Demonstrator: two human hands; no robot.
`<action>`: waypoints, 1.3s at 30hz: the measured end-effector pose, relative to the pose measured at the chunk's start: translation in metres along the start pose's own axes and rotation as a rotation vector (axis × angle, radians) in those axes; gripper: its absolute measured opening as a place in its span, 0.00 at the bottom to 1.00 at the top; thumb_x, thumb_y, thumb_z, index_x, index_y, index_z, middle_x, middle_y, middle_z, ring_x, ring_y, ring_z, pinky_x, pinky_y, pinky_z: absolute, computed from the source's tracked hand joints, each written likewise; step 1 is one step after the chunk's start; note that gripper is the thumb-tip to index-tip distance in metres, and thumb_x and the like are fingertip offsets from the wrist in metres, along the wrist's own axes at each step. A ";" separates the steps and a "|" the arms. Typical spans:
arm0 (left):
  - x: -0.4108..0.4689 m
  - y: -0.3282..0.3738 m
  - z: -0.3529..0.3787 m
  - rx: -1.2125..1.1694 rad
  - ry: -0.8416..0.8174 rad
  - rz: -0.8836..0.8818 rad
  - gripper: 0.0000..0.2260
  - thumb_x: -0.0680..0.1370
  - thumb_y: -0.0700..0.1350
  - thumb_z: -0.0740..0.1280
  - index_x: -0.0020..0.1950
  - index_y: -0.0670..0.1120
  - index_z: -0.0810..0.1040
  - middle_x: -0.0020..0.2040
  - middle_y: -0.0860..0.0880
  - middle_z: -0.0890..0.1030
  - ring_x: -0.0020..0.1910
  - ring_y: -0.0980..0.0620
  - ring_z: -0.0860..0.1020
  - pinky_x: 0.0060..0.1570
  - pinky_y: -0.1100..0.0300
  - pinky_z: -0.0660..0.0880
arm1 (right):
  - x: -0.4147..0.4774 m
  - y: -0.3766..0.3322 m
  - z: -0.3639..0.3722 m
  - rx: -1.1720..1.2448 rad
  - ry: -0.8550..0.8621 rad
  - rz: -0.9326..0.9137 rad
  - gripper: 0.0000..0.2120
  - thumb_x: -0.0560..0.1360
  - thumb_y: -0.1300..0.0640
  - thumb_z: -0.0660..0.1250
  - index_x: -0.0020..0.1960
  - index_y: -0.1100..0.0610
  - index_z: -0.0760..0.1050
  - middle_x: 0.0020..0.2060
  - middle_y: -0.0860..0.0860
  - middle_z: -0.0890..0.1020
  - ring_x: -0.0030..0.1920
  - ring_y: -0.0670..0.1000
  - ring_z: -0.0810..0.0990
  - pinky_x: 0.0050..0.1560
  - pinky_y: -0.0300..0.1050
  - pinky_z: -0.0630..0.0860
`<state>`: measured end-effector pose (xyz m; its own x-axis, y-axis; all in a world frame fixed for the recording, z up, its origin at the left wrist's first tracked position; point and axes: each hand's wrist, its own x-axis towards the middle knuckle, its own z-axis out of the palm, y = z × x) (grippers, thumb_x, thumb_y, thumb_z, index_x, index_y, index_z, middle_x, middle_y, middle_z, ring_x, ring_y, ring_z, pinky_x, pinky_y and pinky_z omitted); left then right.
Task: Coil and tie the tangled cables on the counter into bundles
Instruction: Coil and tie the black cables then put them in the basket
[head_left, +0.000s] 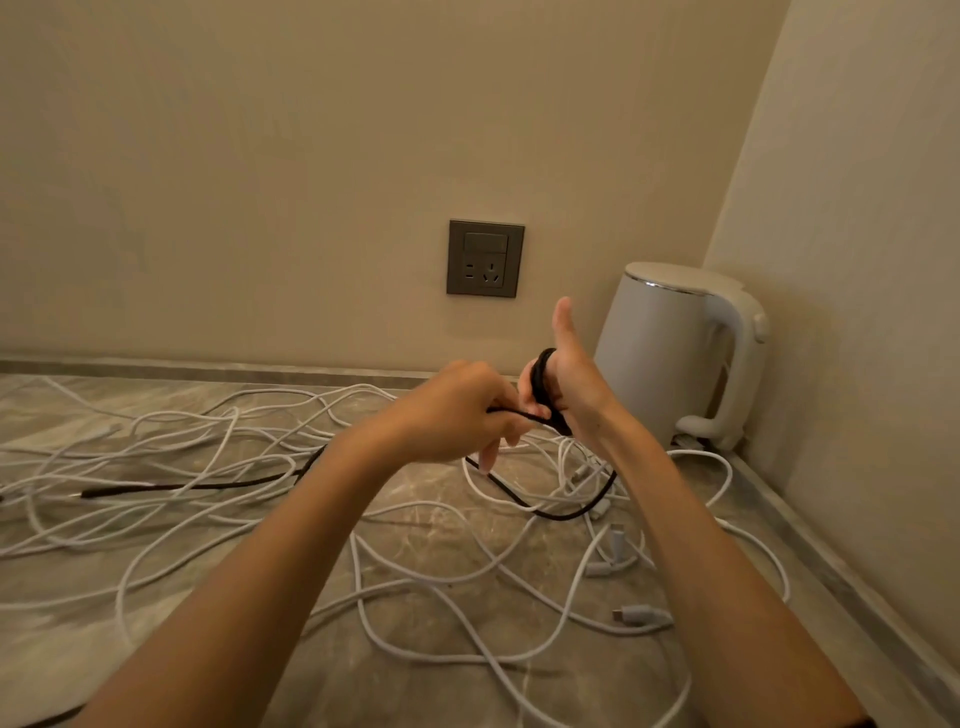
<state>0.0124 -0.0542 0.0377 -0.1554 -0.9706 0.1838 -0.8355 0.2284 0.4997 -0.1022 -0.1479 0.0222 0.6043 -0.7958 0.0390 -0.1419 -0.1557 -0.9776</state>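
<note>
Item: black cable (208, 486), one, part-coiled. Location: the coil is held in the air just left of the kettle (670, 353). The loose tail drops to the surface (415, 483), loops under the hands, then runs far left of the kettle across the white cables (415, 587). Right hand (571, 379): thumb upright, fingers curled through the coil and clamped on it. Left hand (462, 415): closed, pinching the free run right beside the coil. Handling, by judgement: feed each turn with light, even tension and lay it beside the last. Let the tail slide through the pinch so it lifts clear of the white tangle, and leave enough tail to tie. Orientation: the coil's oval stands near upright, long axis top to bottom across the right palm. The tail's long axis lies left-right, connector end pointing away from the kettle.
</note>
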 end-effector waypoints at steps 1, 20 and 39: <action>0.000 -0.002 -0.002 -0.011 0.036 -0.002 0.10 0.78 0.44 0.64 0.39 0.43 0.80 0.27 0.52 0.79 0.21 0.63 0.70 0.26 0.73 0.64 | -0.001 -0.001 -0.001 -0.041 -0.020 0.011 0.45 0.72 0.28 0.34 0.27 0.63 0.69 0.18 0.53 0.70 0.21 0.49 0.68 0.28 0.39 0.68; 0.007 -0.027 0.002 -0.105 0.620 0.072 0.07 0.75 0.46 0.68 0.42 0.44 0.82 0.27 0.55 0.75 0.26 0.60 0.71 0.34 0.60 0.69 | -0.009 -0.005 -0.007 0.222 -0.628 0.162 0.41 0.70 0.26 0.34 0.20 0.57 0.62 0.15 0.49 0.61 0.16 0.45 0.57 0.19 0.34 0.59; 0.018 -0.005 0.052 -0.826 0.523 -0.133 0.19 0.82 0.49 0.53 0.44 0.37 0.75 0.37 0.38 0.76 0.35 0.45 0.74 0.36 0.47 0.73 | -0.009 -0.003 0.014 1.084 -1.143 -0.057 0.38 0.67 0.24 0.45 0.21 0.57 0.57 0.15 0.49 0.59 0.16 0.48 0.56 0.26 0.39 0.66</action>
<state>-0.0138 -0.0767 -0.0053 0.3325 -0.8817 0.3349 -0.1677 0.2942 0.9409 -0.0961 -0.1319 0.0213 0.9094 0.1194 0.3985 0.2042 0.7064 -0.6777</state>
